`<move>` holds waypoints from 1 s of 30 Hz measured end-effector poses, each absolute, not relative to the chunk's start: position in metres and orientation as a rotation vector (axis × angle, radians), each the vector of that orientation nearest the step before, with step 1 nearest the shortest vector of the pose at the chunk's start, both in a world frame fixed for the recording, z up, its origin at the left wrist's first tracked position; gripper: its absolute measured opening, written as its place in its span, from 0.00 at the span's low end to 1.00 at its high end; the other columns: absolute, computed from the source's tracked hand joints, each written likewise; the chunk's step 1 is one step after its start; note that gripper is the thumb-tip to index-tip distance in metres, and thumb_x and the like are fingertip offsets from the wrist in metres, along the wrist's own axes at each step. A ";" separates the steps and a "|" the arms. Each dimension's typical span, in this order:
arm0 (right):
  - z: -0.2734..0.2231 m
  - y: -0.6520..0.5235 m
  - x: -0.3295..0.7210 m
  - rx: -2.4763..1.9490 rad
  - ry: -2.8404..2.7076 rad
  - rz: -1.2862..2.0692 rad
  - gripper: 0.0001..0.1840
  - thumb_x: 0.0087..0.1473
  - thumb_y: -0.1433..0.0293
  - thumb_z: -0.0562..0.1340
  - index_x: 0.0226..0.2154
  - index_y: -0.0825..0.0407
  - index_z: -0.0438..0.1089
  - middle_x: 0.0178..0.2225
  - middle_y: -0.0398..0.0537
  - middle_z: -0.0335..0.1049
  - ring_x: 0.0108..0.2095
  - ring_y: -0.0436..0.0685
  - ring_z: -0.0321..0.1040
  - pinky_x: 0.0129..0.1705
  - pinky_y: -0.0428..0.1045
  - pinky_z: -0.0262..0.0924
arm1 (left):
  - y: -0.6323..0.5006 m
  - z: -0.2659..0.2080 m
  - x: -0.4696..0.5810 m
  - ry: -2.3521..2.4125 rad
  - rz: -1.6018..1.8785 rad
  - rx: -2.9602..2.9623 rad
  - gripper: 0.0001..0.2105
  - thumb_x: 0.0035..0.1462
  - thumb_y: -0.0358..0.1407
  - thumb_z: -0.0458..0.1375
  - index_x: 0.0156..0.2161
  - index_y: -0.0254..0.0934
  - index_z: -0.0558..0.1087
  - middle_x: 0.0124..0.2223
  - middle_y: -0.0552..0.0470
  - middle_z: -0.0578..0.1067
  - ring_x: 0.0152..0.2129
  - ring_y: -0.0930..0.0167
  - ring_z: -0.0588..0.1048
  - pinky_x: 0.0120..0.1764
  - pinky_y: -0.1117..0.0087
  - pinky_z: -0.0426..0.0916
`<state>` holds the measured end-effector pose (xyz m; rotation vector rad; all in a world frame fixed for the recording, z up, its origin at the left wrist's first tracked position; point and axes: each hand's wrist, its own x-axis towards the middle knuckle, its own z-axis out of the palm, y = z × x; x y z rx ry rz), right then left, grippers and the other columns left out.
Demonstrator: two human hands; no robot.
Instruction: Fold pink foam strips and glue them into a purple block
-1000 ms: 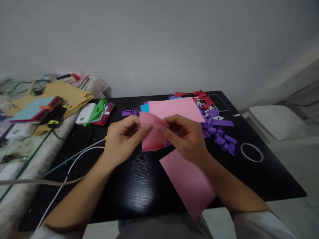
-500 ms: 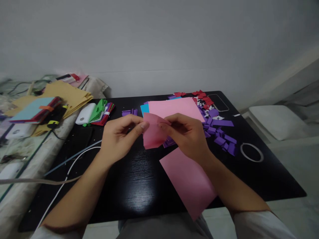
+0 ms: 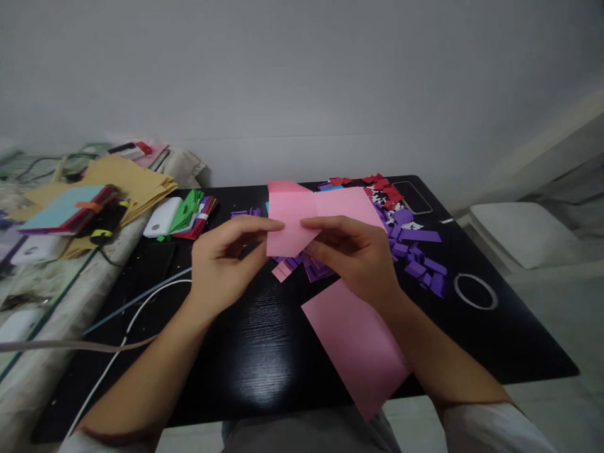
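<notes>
Between my two hands a small piece of pink paper (image 3: 289, 217) is held up above the black table, a crease running near its top edge. My left hand (image 3: 226, 258) pinches its left side, index finger on the face and thumb behind. The right side is gripped by my right hand (image 3: 356, 251) in the same way. Behind it lies a larger pink sheet (image 3: 349, 204), partly covered. Another pink sheet (image 3: 356, 352) lies below my right hand, its corner past the table's front edge. Purple folded strips (image 3: 318, 269) and a small pink folded piece (image 3: 282, 272) lie under the held paper.
Purple paper pieces (image 3: 419, 258) and red scraps (image 3: 387, 192) are scattered at the back right, near a clear ring (image 3: 475, 291). At left are a banded bundle of coloured papers (image 3: 191, 214), a white cable (image 3: 136, 314) and yellow envelopes (image 3: 123, 179).
The pink paper has been raised and tilted, so its flat face and top fold now show. My fingers have shifted their hold, and the small pink piece beneath has come into view.
</notes>
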<state>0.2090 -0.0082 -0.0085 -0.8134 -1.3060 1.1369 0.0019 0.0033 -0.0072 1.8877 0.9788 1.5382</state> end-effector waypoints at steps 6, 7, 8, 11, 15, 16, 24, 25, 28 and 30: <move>-0.011 -0.010 0.206 -0.844 -1.338 0.978 0.10 0.51 0.68 0.78 0.38 0.45 0.85 0.36 0.43 0.85 0.36 0.55 0.82 0.41 0.52 0.80 | 0.006 -0.003 0.007 0.905 1.490 1.808 0.05 0.55 0.34 0.72 0.37 0.40 0.82 0.37 0.50 0.81 0.36 0.70 0.80 0.40 0.69 0.77; -0.011 -0.010 0.205 -0.848 -1.351 0.937 0.08 0.53 0.68 0.77 0.38 0.45 0.85 0.36 0.43 0.85 0.36 0.55 0.82 0.42 0.52 0.80 | 0.005 -0.003 0.008 0.914 1.501 1.800 0.04 0.56 0.34 0.71 0.35 0.39 0.81 0.36 0.51 0.81 0.34 0.70 0.80 0.39 0.69 0.77; -0.012 -0.011 0.204 -0.851 -1.362 0.905 0.06 0.55 0.69 0.76 0.38 0.45 0.84 0.35 0.43 0.85 0.35 0.55 0.82 0.42 0.52 0.80 | 0.004 -0.003 0.009 0.926 1.512 1.788 0.04 0.58 0.34 0.71 0.34 0.39 0.80 0.35 0.51 0.80 0.33 0.71 0.79 0.38 0.69 0.76; -0.014 -0.011 0.202 -0.842 -1.363 0.877 0.03 0.58 0.68 0.74 0.37 0.46 0.82 0.34 0.42 0.84 0.33 0.54 0.82 0.42 0.52 0.80 | 0.002 -0.005 0.013 0.963 1.541 1.704 0.06 0.58 0.35 0.71 0.35 0.38 0.78 0.33 0.54 0.80 0.28 0.73 0.79 0.34 0.70 0.75; -0.015 -0.011 0.200 -0.823 -1.303 0.919 0.10 0.57 0.67 0.75 0.39 0.47 0.75 0.33 0.40 0.82 0.34 0.54 0.83 0.39 0.49 0.79 | 0.002 -0.008 0.017 0.960 1.559 1.571 0.14 0.54 0.36 0.74 0.37 0.40 0.71 0.30 0.57 0.78 0.25 0.73 0.79 0.31 0.71 0.74; -0.015 -0.011 0.199 -0.827 -1.292 0.933 0.12 0.56 0.66 0.75 0.39 0.46 0.73 0.32 0.40 0.82 0.34 0.54 0.84 0.39 0.49 0.79 | 0.002 -0.009 0.018 0.949 1.558 1.551 0.16 0.54 0.37 0.74 0.38 0.40 0.70 0.30 0.58 0.77 0.25 0.73 0.79 0.31 0.71 0.75; -0.018 -0.008 0.201 -0.876 -1.279 0.970 0.16 0.58 0.65 0.73 0.45 0.45 0.68 0.33 0.39 0.78 0.34 0.52 0.80 0.39 0.49 0.76 | 0.009 -0.014 0.009 0.893 1.569 1.505 0.20 0.55 0.36 0.72 0.47 0.45 0.68 0.39 0.57 0.79 0.34 0.73 0.79 0.40 0.70 0.75; -0.018 -0.007 0.203 -0.886 -1.318 0.944 0.14 0.59 0.67 0.71 0.45 0.46 0.70 0.35 0.40 0.78 0.34 0.52 0.78 0.39 0.48 0.75 | 0.011 -0.013 0.004 0.867 1.623 1.515 0.21 0.52 0.38 0.74 0.48 0.45 0.70 0.44 0.55 0.80 0.39 0.71 0.79 0.44 0.69 0.75; -0.016 -0.005 0.207 -0.881 -1.434 0.861 0.09 0.61 0.71 0.67 0.45 0.47 0.76 0.38 0.43 0.75 0.37 0.51 0.75 0.39 0.48 0.74 | 0.021 -0.009 -0.011 0.757 1.826 1.524 0.23 0.46 0.44 0.75 0.47 0.45 0.76 0.47 0.54 0.81 0.43 0.65 0.79 0.49 0.65 0.74; -0.015 -0.004 0.209 -0.869 -1.485 0.838 0.11 0.62 0.72 0.65 0.46 0.47 0.78 0.39 0.44 0.74 0.38 0.51 0.73 0.41 0.48 0.74 | 0.024 -0.006 -0.017 0.747 1.856 1.560 0.20 0.50 0.46 0.72 0.47 0.43 0.79 0.49 0.50 0.81 0.45 0.63 0.79 0.50 0.62 0.73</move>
